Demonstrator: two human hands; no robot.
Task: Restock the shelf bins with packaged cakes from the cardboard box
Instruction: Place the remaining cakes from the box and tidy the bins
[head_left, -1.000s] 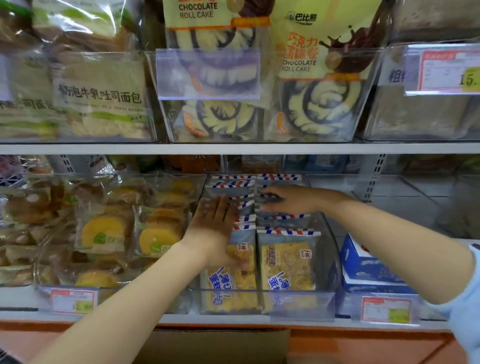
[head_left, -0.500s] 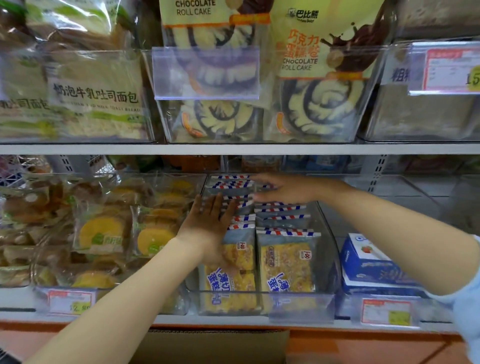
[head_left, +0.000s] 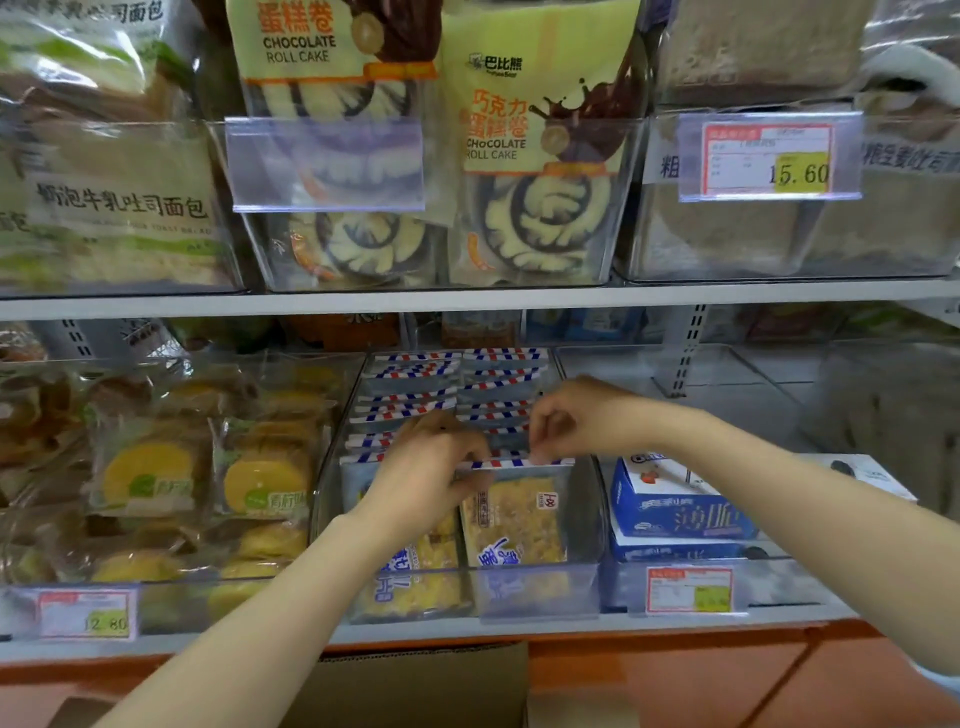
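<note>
Far left on the lower shelf (head_left: 467, 631): clear bin of round yellow cakes (head_left: 150, 475) in transparent wrappers, price tag (head_left: 85, 613) on its near wall

Centre: clear bin (head_left: 589, 525) packed with two rows of packaged cakes (head_left: 452, 384), each wrapper topped with a red-white-blue striped edge, rows running from near to far

Left hand (head_left: 423, 473) over the left row, fingers curled and pinching the left end of the striped top edge of the front right package (head_left: 514, 525)

Right hand (head_left: 576, 415) just right of it, thumb and forefinger closed on the same striped edge near its right end; package upright at the near end of the right row, yellow cake and blue lettering facing out

Right of the centre bin: blue and white box (head_left: 675, 512) in the neighbouring bin, red-framed price tag (head_left: 688, 590) on the near wall

Upper shelf: toast bread bag (head_left: 114, 213) on the left, two chocolate roll cake bags (head_left: 535, 145) in a clear bin at centre, price tag reading 15.60 (head_left: 769, 161) on the right

Near bottom edge, below the shelf: cardboard box (head_left: 415, 680), only its upper flap in view
</note>
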